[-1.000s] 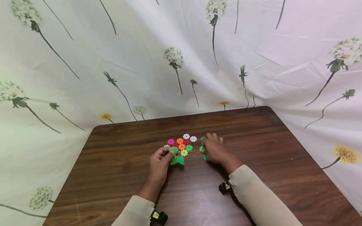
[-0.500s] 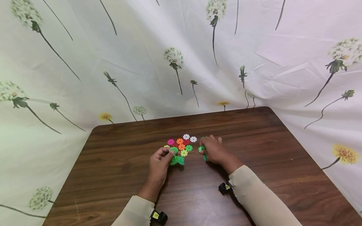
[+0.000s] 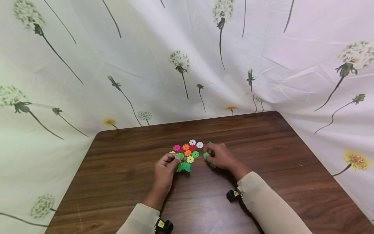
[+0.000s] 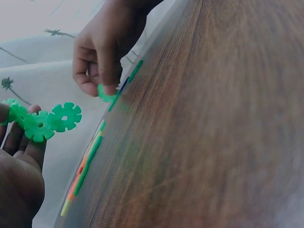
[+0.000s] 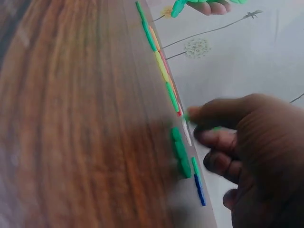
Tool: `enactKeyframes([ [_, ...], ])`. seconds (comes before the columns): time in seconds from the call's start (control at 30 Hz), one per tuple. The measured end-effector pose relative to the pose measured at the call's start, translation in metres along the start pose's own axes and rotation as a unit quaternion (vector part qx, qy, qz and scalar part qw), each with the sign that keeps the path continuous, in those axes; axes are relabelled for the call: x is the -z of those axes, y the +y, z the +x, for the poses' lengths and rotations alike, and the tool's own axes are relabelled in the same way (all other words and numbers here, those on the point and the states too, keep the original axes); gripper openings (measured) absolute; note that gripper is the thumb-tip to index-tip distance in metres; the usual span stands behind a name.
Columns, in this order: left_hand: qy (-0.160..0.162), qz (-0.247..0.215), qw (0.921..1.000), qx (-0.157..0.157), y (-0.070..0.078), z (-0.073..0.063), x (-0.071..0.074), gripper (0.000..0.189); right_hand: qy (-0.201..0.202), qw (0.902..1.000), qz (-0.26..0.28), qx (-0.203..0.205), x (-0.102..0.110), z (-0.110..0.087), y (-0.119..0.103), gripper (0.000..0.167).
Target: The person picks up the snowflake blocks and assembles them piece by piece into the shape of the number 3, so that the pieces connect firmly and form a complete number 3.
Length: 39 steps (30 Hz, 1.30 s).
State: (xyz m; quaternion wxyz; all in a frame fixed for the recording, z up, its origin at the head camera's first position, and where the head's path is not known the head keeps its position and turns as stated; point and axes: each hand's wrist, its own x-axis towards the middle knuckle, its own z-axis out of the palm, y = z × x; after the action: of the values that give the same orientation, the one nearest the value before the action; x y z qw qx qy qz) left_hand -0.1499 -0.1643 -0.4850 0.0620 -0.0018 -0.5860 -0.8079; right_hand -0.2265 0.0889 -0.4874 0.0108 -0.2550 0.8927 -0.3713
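My left hand (image 3: 164, 171) pinches several green slotted plastic discs (image 3: 183, 167) joined together, held up over the table. In the left wrist view, these interlocked discs (image 4: 40, 126) stick out past the fingers, their notched edges showing. Between thumb and fingertips, my right hand (image 3: 223, 157) has a single green notched disc (image 3: 206, 155), raised just off the tabletop. That disc (image 5: 186, 117) is mostly hidden by the fingers in the right wrist view. Another green disc (image 3: 213, 165) lies below the right hand.
Between the hands, loose discs lie flat on the wooden table (image 3: 140, 191): white (image 3: 200, 145), orange (image 3: 188, 153), pink (image 3: 176, 148), yellow (image 3: 190, 159) and red. A blue disc (image 5: 199, 190) lies near the right hand. A flower-print cloth (image 3: 157, 81) hangs behind the table.
My right hand has picked up a green disc from the table and moved it slightly left. The left hand stays in place with its joined discs.
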Motion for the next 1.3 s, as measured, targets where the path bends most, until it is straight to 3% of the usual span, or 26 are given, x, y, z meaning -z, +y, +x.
enactKeyframes([
  [0.1, 0.003, 0.006, 1.0, 0.002, 0.0, -0.001, 0.0, 0.005, 0.005, 0.9961, 0.088, 0.006, 0.001, 0.0, -0.001, 0.02],
  [0.2, 0.009, 0.016, 0.9998, 0.002, 0.0, -0.001, 0.0, 0.004, 0.001, 0.9838, 0.179, 0.01, 0.002, 0.0, -0.004, 0.013],
  [0.37, 0.009, 0.023, 0.9997, 0.001, 0.0, -0.001, -0.001, 0.003, -0.029, 0.9645, 0.262, 0.013, 0.006, -0.002, -0.011, 0.019],
  [0.57, -0.01, 0.02, 0.9997, -0.003, 0.0, -0.001, -0.002, 0.01, -0.059, 0.9523, 0.298, 0.027, 0.007, -0.004, -0.026, 0.022],
  [0.7, -0.013, 0.02, 0.9997, -0.008, -0.001, -0.001, -0.001, 0.011, -0.061, 0.9505, 0.303, 0.032, 0.006, -0.006, -0.034, 0.02],
  [0.97, -0.017, 0.027, 0.9995, -0.004, -0.003, -0.002, 0.0, 0.008, -0.033, 0.9474, 0.318, 0.019, -0.001, -0.006, -0.041, 0.019],
  [1.3, -0.039, 0.05, 0.998, 0.002, 0.0, -0.004, -0.003, 0.019, -0.007, 0.9455, 0.325, 0.022, -0.003, -0.007, -0.05, 0.017],
])
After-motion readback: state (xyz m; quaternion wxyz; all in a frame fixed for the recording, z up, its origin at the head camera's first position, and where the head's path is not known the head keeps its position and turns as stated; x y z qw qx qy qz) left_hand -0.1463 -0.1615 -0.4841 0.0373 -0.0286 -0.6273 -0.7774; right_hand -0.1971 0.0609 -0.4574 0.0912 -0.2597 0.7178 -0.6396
